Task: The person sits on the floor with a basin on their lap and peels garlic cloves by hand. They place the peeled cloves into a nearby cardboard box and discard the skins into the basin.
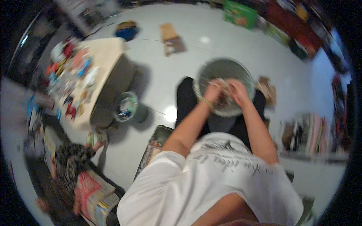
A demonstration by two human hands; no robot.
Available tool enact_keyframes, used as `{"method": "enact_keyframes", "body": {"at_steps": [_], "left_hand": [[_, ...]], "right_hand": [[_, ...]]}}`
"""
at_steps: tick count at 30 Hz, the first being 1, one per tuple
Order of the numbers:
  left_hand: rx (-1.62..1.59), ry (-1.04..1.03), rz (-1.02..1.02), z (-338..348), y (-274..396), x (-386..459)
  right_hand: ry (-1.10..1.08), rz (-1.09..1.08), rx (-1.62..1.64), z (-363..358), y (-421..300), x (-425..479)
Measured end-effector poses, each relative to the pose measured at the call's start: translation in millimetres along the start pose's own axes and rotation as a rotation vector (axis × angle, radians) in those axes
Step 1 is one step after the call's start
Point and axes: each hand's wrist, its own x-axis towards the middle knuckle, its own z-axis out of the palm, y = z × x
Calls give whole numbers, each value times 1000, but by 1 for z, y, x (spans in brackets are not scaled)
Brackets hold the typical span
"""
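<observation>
A round, pale, translucent basin [223, 66] rests between or on my knees. Inside it, my left hand [215, 90] and my right hand [236, 89] are close together, fingers bent around a small pale, wet-looking thing [224, 84] that is too blurred to name. Both hands touch it from opposite sides. Darker reddish-brown bits [224, 100] lie below the hands in the basin. A thin bracelet circles my left wrist.
At left, a cream-topped table [109, 50] bears jumbled items, with a filled waste bin [133, 108] beside it. A small wooden stool [171, 39] stands ahead. Another person [75, 158] is at lower left. Cardboard [268, 90] lies right of the basin.
</observation>
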Motion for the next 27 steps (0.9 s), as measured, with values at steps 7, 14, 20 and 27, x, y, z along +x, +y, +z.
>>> {"method": "enact_keyframes", "body": {"at_steps": [7,14,20,27], "left_hand": [[-507,144,-118,32,-29,45],[-524,103,-103,41,-29,49],[-592,59,-50,42,-35,49],[-578,82,-53,35,-35,46]], "right_hand": [[-85,147,202,-64,-11,31],[35,120,220,-80,-12,28],[-8,140,156,-74,-17,23],[-108,185,431,-73,-16,30]]}}
